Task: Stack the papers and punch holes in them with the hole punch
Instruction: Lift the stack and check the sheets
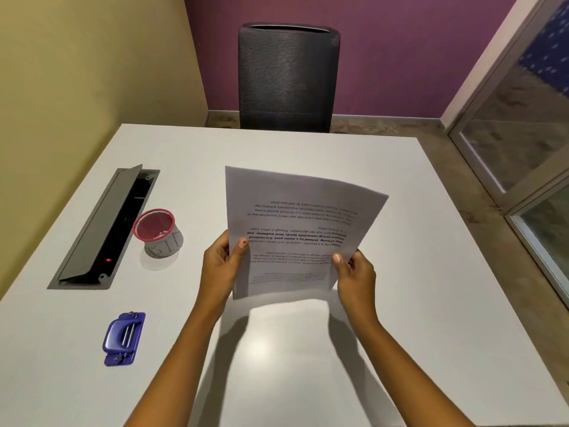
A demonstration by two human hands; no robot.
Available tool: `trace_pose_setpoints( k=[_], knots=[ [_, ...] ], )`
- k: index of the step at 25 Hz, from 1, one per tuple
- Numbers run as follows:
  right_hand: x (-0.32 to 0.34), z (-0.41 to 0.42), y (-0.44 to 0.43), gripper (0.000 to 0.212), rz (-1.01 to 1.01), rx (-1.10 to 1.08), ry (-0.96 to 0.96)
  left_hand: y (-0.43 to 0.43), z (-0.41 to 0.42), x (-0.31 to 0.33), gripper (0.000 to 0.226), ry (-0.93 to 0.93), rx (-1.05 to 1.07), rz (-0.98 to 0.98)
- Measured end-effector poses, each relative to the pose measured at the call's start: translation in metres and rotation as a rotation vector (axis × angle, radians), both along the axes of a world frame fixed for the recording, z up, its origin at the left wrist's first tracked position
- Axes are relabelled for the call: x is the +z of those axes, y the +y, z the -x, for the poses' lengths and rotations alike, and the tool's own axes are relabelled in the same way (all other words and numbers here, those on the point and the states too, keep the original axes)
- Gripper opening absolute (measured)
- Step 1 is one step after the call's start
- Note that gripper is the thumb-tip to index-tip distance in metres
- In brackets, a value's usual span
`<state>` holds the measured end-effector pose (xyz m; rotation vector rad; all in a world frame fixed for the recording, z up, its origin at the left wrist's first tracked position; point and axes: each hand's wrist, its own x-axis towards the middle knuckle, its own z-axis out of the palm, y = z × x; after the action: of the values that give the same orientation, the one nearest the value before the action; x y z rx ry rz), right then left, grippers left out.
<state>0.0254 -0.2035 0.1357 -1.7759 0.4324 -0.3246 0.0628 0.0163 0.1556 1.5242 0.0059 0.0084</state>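
Above the table (431, 288), left hand (220, 266) and right hand (354, 275) pinch the papers (301, 229), fingers hidden behind.

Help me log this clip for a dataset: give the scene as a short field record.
papers: held up over table, print upside down
left hand: grips papers' left edge
right hand: grips papers' right edge
punch: on table, left, untouched
cup: red mesh, beside open cable tray
chair: beyond far table edge
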Motion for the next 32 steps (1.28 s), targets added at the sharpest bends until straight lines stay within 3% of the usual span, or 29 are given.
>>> trace_pose_setpoints(
  k=[6,11,25,32],
  knots=[
    [-0.008,0.003,0.002,0.03,-0.054,-0.05,-0.109,-0.014,0.011,-0.009,0.03,-0.055,0.143,0.038],
    [-0.023,0.011,0.004,0.03,-0.081,-0.063,-0.065,-0.021,0.02,-0.028,0.028,0.025,0.174,0.002],
    [-0.026,0.008,0.0,0.03,-0.072,-0.074,-0.077,-0.024,0.021,-0.035,0.043,0.017,0.239,-0.035],
    [-0.035,0.011,0.003,0.026,-0.11,-0.1,-0.043,-0.025,0.025,-0.043,0.038,0.063,0.255,-0.059]
  ],
)
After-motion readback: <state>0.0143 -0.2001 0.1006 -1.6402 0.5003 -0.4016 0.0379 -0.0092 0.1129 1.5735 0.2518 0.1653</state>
